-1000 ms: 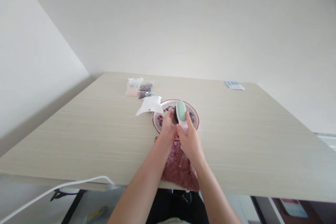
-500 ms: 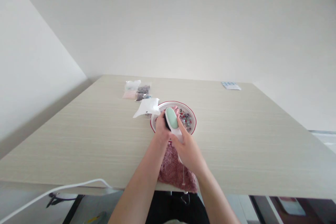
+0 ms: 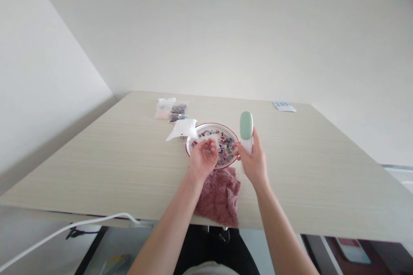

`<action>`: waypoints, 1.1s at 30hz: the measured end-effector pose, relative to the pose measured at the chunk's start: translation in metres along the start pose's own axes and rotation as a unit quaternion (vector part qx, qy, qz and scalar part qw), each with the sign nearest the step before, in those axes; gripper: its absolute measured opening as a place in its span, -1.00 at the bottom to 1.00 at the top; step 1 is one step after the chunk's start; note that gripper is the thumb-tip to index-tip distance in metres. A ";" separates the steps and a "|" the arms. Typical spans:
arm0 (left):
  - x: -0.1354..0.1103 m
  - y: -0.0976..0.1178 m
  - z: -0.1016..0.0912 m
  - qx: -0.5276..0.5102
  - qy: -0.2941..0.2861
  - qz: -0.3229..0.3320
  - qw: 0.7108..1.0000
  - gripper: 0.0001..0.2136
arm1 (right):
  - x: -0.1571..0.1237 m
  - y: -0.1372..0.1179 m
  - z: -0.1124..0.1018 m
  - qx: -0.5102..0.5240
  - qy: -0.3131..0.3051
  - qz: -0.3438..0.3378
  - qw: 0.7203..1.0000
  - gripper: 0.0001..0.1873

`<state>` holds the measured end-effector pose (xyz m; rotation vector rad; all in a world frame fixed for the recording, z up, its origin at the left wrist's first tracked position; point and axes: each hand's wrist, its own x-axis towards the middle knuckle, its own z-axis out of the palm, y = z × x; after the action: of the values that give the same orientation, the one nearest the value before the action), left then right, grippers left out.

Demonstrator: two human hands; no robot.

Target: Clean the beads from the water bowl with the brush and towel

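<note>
My right hand [image 3: 254,163] had lifted the mint-and-white device [image 3: 246,131] off the plate [image 3: 213,125], gripping its handle upright, clear of the beads [image 3: 222,144]. My left hand [image 3: 203,159] hovered half open over the near rim, seemingly empty, above the pink cloth [image 3: 221,197] on the worktop [image 3: 290,180].

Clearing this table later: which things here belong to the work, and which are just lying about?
Work: mint-green handheld device, right hand; beads on red-rimmed plate under left hand; plastic bags; white packet; pink cloth.
Lying about: blue-gridded card; white cable.
</note>
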<state>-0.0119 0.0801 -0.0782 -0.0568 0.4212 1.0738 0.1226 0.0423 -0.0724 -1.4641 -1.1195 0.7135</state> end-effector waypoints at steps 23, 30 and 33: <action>-0.055 -0.031 -0.035 0.865 0.011 0.142 0.480 -0.59 | -0.016 0.068 -0.062 -0.495 -0.062 -0.105 0.860 -0.46; -0.060 -0.045 -0.041 0.951 0.041 0.153 0.264 -0.58 | -0.013 0.076 -0.060 -0.514 -0.047 -0.149 0.844 -0.49; -0.066 -0.053 -0.047 0.960 0.041 0.175 0.215 -0.59 | -0.012 0.079 -0.060 -0.523 -0.047 -0.151 0.838 -0.49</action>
<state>-0.0072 -0.0130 -0.1062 2.3908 1.6726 0.1874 0.1922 0.0117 -0.1373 -2.0564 -1.9228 -0.1379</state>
